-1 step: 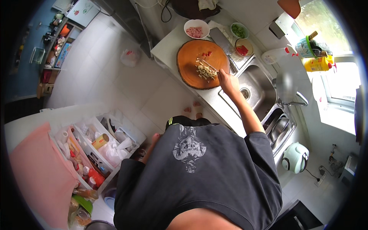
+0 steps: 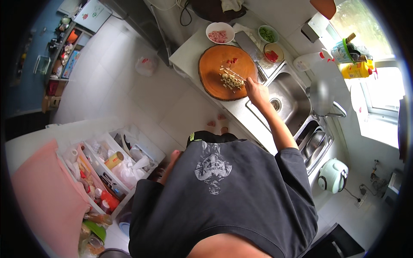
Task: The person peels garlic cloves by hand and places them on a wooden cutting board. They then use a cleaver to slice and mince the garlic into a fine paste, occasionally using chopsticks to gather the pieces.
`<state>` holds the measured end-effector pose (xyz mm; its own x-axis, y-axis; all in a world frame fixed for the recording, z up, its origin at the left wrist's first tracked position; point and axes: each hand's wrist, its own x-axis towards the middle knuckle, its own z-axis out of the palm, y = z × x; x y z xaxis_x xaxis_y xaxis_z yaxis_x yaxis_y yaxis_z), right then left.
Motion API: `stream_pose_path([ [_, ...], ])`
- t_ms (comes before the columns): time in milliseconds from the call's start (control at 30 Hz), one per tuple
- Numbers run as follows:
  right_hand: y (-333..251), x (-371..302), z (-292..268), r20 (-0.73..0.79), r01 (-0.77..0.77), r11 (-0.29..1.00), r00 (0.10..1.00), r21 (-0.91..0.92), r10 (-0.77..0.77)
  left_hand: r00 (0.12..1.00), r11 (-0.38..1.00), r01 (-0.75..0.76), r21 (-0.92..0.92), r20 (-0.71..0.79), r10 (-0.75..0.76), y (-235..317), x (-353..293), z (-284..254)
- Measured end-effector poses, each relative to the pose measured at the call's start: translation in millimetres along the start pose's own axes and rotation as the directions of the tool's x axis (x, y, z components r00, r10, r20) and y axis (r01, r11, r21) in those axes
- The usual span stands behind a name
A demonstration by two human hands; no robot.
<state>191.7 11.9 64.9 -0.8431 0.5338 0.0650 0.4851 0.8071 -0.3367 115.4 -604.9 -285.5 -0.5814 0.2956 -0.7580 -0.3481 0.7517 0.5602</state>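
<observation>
My right hand is closed round the handle of a knife, whose blade appears edge-on as a thin pale line. The knife reaches over a round wooden chopping board. Chopped pale pieces, perhaps garlic, lie heaped beside the blade, with a few strays toward the board's middle. Small red chopped pieces sit farther back on the wood. Down by my left side is my left hand, away from the counter and partly covered by the shirt; its fingers cannot be made out.
Behind the board stand a white bowl of diced pink meat, a bowl of chopped greens and a glass bowl with red pieces. A steel sink adjoins on the right. Open drawers stand at the left.
</observation>
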Motion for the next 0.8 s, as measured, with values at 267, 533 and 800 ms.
stream_pose_path([
  [267,42,-36,45,-0.123,0.104,0.993,0.986,-0.058,-0.110,0.979,0.964,0.191,-0.184,0.101,-0.175,140,-38,-40],
  [533,-19,-50,48,-0.524,-0.013,0.998,0.851,0.055,0.040,0.939,0.948,-0.119,0.295,0.345,0.011,161,86,-37],
  [800,-83,-339,7,-0.693,-0.532,0.769,0.402,0.355,0.598,0.642,0.368,-0.657,0.658,0.744,-0.184,331,114,80],
])
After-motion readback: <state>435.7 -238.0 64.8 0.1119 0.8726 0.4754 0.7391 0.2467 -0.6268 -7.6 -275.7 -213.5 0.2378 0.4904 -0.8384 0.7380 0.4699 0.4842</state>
